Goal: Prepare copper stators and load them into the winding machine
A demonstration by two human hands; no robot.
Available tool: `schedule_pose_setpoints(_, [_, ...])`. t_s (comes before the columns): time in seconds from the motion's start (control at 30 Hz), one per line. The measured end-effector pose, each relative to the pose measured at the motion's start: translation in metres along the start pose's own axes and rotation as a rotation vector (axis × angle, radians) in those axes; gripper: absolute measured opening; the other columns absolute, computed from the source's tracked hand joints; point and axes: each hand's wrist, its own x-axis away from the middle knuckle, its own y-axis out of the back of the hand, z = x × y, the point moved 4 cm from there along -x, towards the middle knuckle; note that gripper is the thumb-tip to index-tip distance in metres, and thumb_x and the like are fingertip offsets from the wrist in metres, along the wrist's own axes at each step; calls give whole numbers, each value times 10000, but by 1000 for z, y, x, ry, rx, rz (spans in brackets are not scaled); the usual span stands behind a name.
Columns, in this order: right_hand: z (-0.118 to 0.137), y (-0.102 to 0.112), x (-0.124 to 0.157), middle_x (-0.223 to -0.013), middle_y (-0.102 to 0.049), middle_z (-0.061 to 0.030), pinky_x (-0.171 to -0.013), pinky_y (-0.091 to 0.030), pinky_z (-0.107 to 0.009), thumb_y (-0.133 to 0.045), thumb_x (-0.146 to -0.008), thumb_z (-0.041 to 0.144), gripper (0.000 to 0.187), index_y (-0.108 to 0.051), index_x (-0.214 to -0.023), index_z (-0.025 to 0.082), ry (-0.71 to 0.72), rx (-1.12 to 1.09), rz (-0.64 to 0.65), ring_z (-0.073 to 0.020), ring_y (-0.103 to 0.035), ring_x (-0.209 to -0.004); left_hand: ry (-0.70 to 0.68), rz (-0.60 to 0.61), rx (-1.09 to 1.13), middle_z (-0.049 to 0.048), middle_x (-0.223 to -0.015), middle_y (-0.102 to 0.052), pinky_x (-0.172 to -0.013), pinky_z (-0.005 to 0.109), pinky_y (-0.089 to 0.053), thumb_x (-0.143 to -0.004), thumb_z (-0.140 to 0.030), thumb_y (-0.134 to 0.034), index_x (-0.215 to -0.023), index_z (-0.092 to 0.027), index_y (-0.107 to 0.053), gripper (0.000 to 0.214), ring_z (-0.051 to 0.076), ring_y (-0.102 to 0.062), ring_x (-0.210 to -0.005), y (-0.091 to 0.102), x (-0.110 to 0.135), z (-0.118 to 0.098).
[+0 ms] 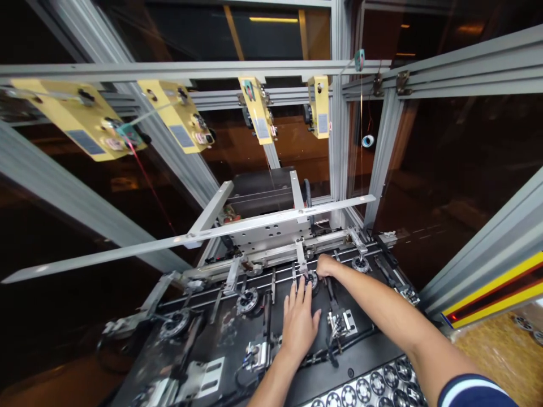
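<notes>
My left hand [299, 322] lies flat on the black machine bed [360, 353], its fingers stretched out and pointing at a round black-and-silver part [311, 278] seated in a fixture. My right hand [326, 264] reaches in from the right with its fingers curled, touching the far side of that same round part. What its fingertips pinch is too small to make out. Similar round parts sit in neighbouring fixtures at the left [247, 299] and the right [361, 263].
A tray of several round parts [373, 387] lies at the near edge. Silver clamps [341, 323] and rails cross the bed. Long aluminium bars [190, 238] stand above it. Yellow units [178, 116] hang from the frame overhead. Aluminium frame posts [384, 152] enclose the cell.
</notes>
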Motion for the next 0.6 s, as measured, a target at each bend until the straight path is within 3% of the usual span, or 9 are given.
schedule_pose_setpoints(0.17, [-7, 9, 9, -1244, -631, -88, -892, -572, -430, -644, -957, 364, 345, -613, -1233, 160, 0, -168, 55, -244, -648, -1072, -25, 44, -91, 143, -1651, -274, -1215, 548, -297, -900, -154, -536, -1513, -127, -417, 626, 372, -249, -1524, 8, -2, -2])
schedule_pose_setpoints(0.43, [-2, -11, 28, -1202, -650, -76, -847, -588, -406, -643, -959, 359, 321, -627, -1202, 149, 87, -308, 178, -227, -663, -1015, -34, 227, -224, 145, -1659, -239, -1218, 530, -290, -829, -147, -587, -1539, -109, -366, 744, 358, -270, -1521, 27, -8, -8])
schedule_pose_setpoints(0.6, [10, 9, 48, -1213, -645, -75, -848, -588, -409, -641, -959, 365, 334, -623, -1214, 151, 150, -275, 86, -234, -661, -1021, -33, 237, -202, 165, -1656, -230, -1212, 542, -302, -777, -146, -645, -1544, -112, -350, 823, 364, -266, -1520, 28, -9, -8])
